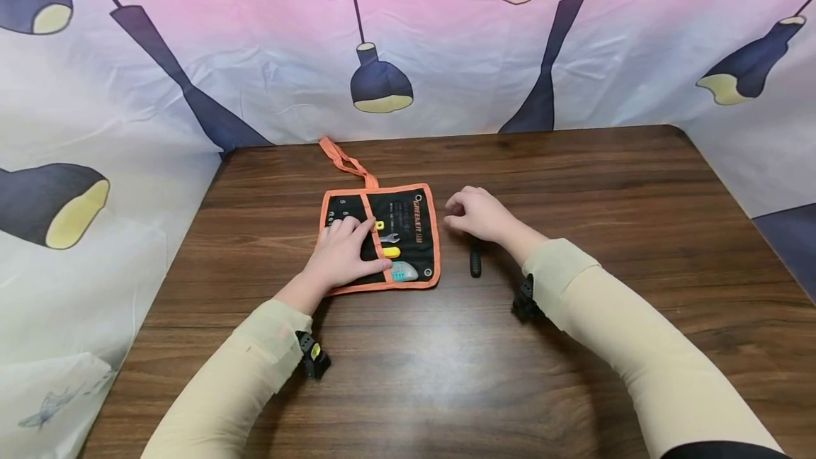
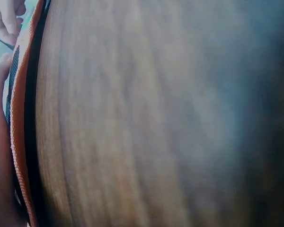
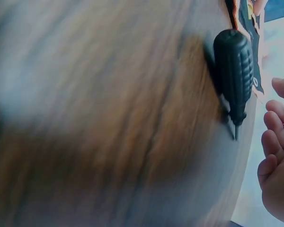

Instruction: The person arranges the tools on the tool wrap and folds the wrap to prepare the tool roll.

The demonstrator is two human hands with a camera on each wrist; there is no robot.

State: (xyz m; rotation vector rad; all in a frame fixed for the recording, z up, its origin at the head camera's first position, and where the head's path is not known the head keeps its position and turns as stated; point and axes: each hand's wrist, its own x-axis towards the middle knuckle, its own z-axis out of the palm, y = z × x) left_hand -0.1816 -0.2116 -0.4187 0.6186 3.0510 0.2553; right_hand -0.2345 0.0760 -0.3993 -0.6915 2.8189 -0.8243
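Note:
A black tool pouch with orange trim lies on the table, its orange strap stretching toward the back. From its pocket show a small wrench, a yellow-handled piece and a grey-and-teal tool whose kind is unclear. My left hand rests on the pouch with fingers spread. To the pouch's right, a screwdriver with a black ribbed handle lies on the table, partly hidden in the head view. My right hand is above and apart from it, fingers loosely bent, holding nothing.
The brown wooden table extends to both sides and toward me. A patterned cloth hangs behind its back edge and along the left. Each wrist carries a small black camera.

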